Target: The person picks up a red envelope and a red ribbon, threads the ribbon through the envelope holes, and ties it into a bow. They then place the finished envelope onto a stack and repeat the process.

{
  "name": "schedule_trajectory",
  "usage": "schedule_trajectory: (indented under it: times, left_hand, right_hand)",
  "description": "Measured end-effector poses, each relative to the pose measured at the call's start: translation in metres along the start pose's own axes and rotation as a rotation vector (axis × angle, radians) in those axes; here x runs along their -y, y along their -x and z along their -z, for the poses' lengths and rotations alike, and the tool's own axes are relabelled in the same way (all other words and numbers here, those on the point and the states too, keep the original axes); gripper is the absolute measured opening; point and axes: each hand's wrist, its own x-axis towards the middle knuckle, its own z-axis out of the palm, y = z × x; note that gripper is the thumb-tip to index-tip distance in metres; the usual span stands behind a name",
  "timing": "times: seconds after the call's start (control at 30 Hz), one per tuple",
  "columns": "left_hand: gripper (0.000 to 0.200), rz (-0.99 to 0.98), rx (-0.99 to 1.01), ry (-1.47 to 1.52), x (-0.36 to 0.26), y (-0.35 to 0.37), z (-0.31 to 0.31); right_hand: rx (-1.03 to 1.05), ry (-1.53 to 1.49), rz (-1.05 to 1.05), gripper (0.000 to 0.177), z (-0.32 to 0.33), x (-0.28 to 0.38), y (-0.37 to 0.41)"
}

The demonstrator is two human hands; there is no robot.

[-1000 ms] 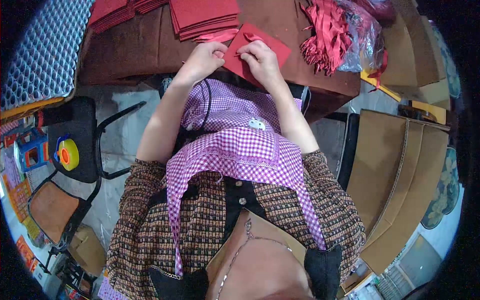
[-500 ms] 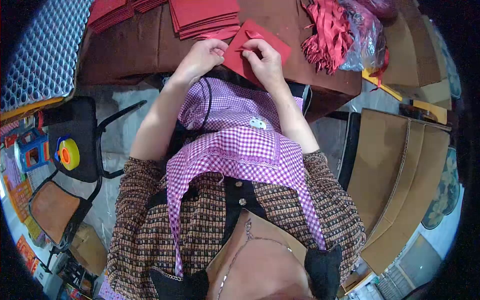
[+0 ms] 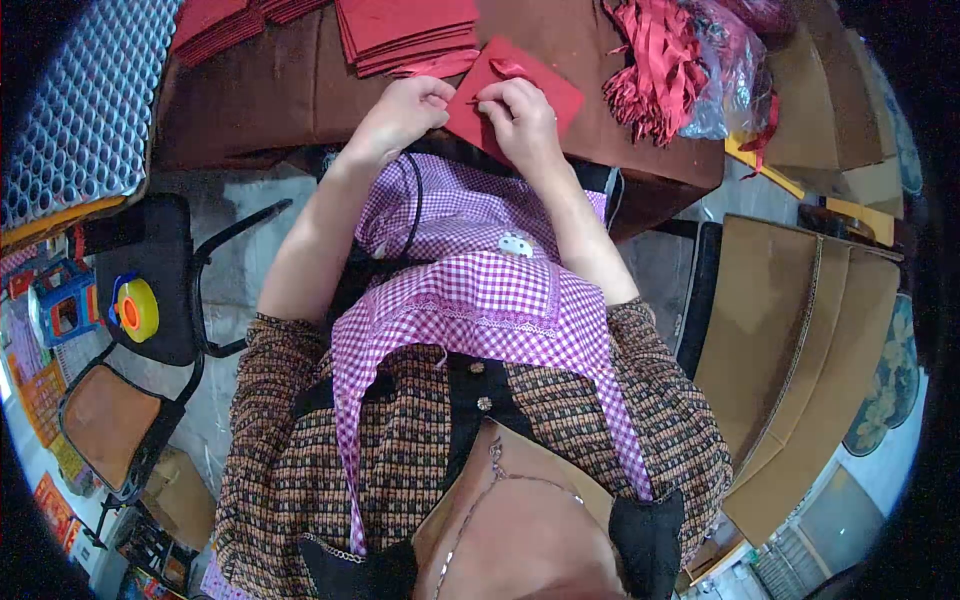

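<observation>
A red square card (image 3: 548,92) lies turned at an angle near the edge of the brown-covered table, with a red ribbon (image 3: 510,68) on its upper part. My right hand (image 3: 520,122) is over the card, its fingers pinched on the ribbon near the card's left side. At the card's left corner is my left hand (image 3: 405,115), thumb and fingers pressed together; what they hold is too small to make out. A stack of red cards (image 3: 405,35) sits just beyond my left hand.
More red cards (image 3: 215,30) lie at the far left of the brown tablecloth (image 3: 270,100). On the right are a bundle of red ribbons (image 3: 655,70) and a clear plastic bag (image 3: 735,80). Cardboard (image 3: 765,340) stands at the right, a black chair (image 3: 150,290) at the left.
My right hand has shifted slightly left over the card, its fingers closer together. My left hand has hardly moved.
</observation>
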Motion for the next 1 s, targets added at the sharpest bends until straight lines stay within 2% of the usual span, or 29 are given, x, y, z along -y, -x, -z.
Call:
schedule_trajectory:
  times: [0.33, 0.7, 0.8, 0.87, 0.93, 1.0]
  left_hand:
    - [0.029, -0.005, -0.004, 0.024, 0.003, -0.002, -0.001]
    - [0.024, -0.040, -0.102, 0.010, 0.011, -0.005, -0.003]
    - [0.022, -0.063, -0.133, 0.017, 0.014, -0.004, -0.005]
    - [0.020, -0.058, -0.137, -0.009, 0.014, -0.005, -0.007]
    - [0.019, -0.052, -0.142, -0.035, 0.015, -0.005, -0.008]
    - [0.017, -0.124, -0.200, -0.128, 0.016, -0.005, -0.011]
  right_hand:
    - [0.073, 0.181, 0.074, 0.009, 0.000, 0.007, -0.003]
    - [0.202, 0.446, 0.292, 0.008, 0.004, 0.019, -0.013]
    - [0.263, 0.541, 0.295, 0.008, -0.004, 0.019, -0.012]
    - [0.231, 0.552, 0.298, 0.008, -0.008, 0.022, -0.010]
    - [0.195, 0.473, 0.145, 0.008, -0.013, 0.023, -0.008]
    - [0.177, 0.451, 0.106, 0.007, -0.017, 0.022, -0.006]
